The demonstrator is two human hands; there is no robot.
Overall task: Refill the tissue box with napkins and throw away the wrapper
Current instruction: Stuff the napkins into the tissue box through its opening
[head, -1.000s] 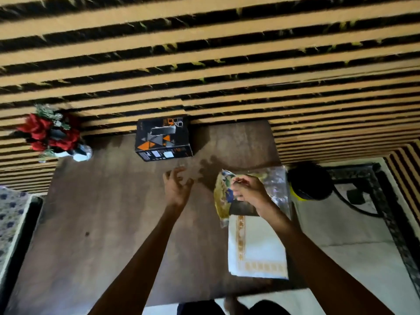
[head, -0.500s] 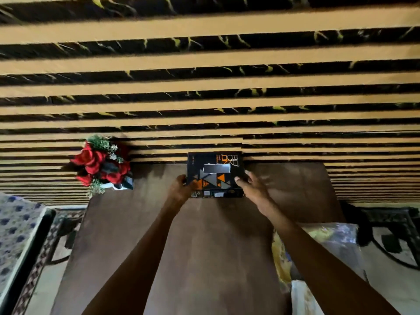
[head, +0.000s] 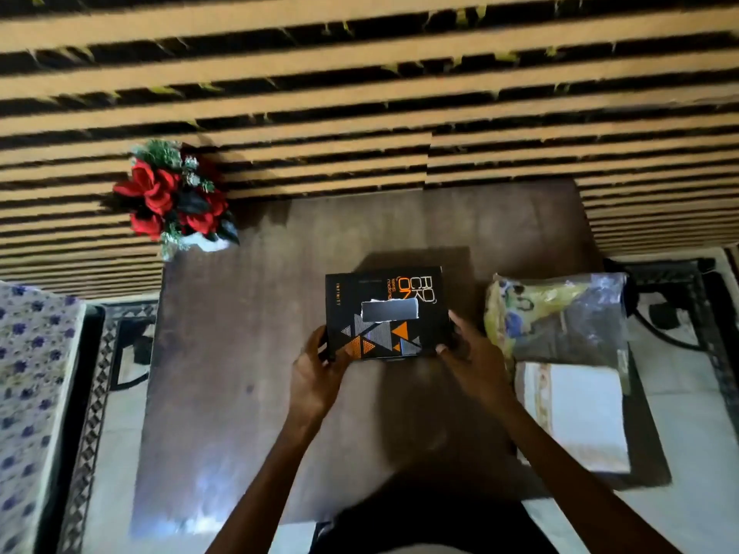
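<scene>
Back from the far edge comes the tissue box (head: 384, 313), pulled from beside the striped wall toward the middle of the tabletop (head: 240, 373), and both hands have come with it. Left hand (head: 316, 377) clamps the near-left corner, fingers wrapped on the side wall; right hand (head: 476, 361) pinches the near-right corner. So the box is held between the two, dead centre, dispensing slot facing up and looking dark, with nothing poking out.

At three o'clock from the box lies the wrapper (head: 560, 317), clear crinkly plastic with a yellow print, and at about four o'clock a stack of white napkins (head: 576, 413) pokes out of its near end. Off at ten o'clock sit the red flowers (head: 176, 197), well apart.

How will this handle? The box looks like thin card: light, stiff along the edges, easy to dent on the flat panels, so corners and side walls are the places to hold, just as now. The napkins look soft and floppy, best pinched as a whole stack. That wrapper looks slippery and weightless; I would crumple it before carrying it off.
</scene>
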